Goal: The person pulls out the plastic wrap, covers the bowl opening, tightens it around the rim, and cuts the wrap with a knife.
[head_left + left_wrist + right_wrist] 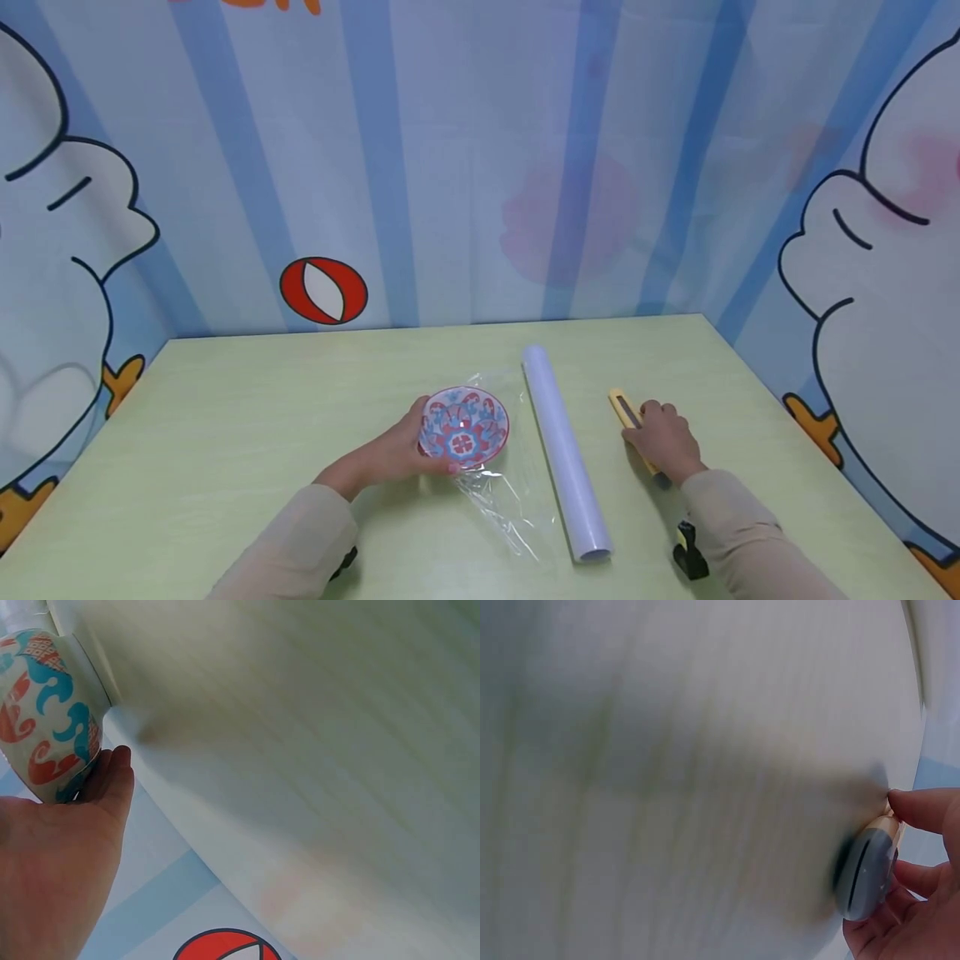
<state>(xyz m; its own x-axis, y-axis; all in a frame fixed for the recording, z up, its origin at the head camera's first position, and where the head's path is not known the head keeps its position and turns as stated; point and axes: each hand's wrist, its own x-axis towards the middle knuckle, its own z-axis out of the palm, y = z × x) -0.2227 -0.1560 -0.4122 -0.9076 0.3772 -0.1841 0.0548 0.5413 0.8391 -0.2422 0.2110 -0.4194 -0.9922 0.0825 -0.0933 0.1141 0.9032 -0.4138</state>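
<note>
My left hand (401, 446) grips a round bowl (463, 425) with a red and blue flower pattern, thumb at its near rim and fingers round its left side. The bowl's inside faces the head camera. In the left wrist view the bowl (49, 712) shows red and blue swirls on its outer wall beside the hand (64, 855). Clear plastic film (517, 500) spreads under and to the right of the bowl. On the right, my right hand (666, 440) holds a yellow utility knife (622, 406) between thumb and fingers, low over the table. Its grey end (866, 877) sticks out from the right hand (922, 900).
A long white roll (566, 454) lies on the pale table (285, 400) between the two hands, alongside the film. A blue striped backdrop (472, 167) with cartoon figures stands behind the table's far edge and at both sides.
</note>
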